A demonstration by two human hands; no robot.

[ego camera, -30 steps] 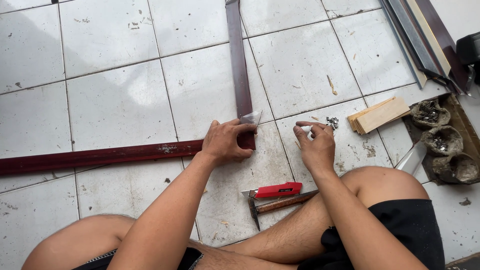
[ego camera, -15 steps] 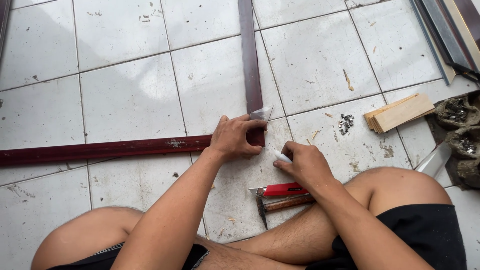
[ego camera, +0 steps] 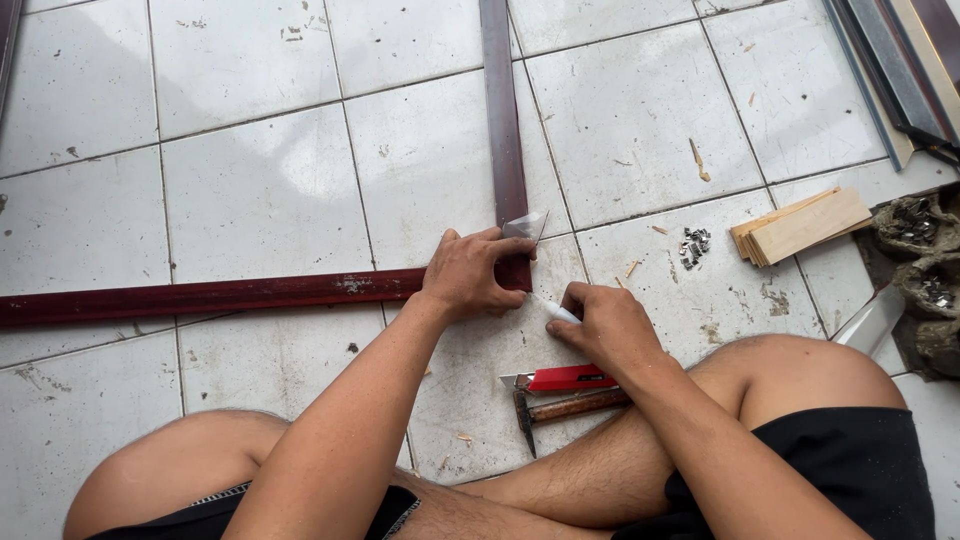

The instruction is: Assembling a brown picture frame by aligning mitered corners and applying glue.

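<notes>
a long dark red wooden moulding strip [ego camera: 200,297] lies flat on the white floor tiles [ego camera: 250,190], running in from the far left edge toward the middle; a second dark red strip [ego camera: 502,120] comes down from the top edge, and the two meet at a corner joint just under the left hand [ego camera: 470,275]; the left hand presses down on that joint, palm over the end of the horizontal strip, fingers curled over the foot of the vertical one, clamped on the wood; a small piece of clear plastic film [ego camera: 528,226] sticks up beside the fingertips; just right of the joint the right hand [ego camera: 605,325] is closed around a small white tube [ego camera: 553,311], its tip aimed at the corner and close to the strip, though whether it touches cannot be told; below the right hand, on the tile between the person's crossed bare legs, lie a red utility knife [ego camera: 568,379] and a wooden-handled hammer [ego camera: 560,409], side by side and touching or nearly so; further right a small heap of metal staples [ego camera: 692,245] sits on the tile, apart from both hands; right of that rests a stack of thin pale wood slats [ego camera: 795,227]; at the far right edge, dark cloth bags [ego camera: 920,270] hold more small metal pieces; long metal and wood profiles [ego camera: 900,70] lean across the top right corner.
</notes>
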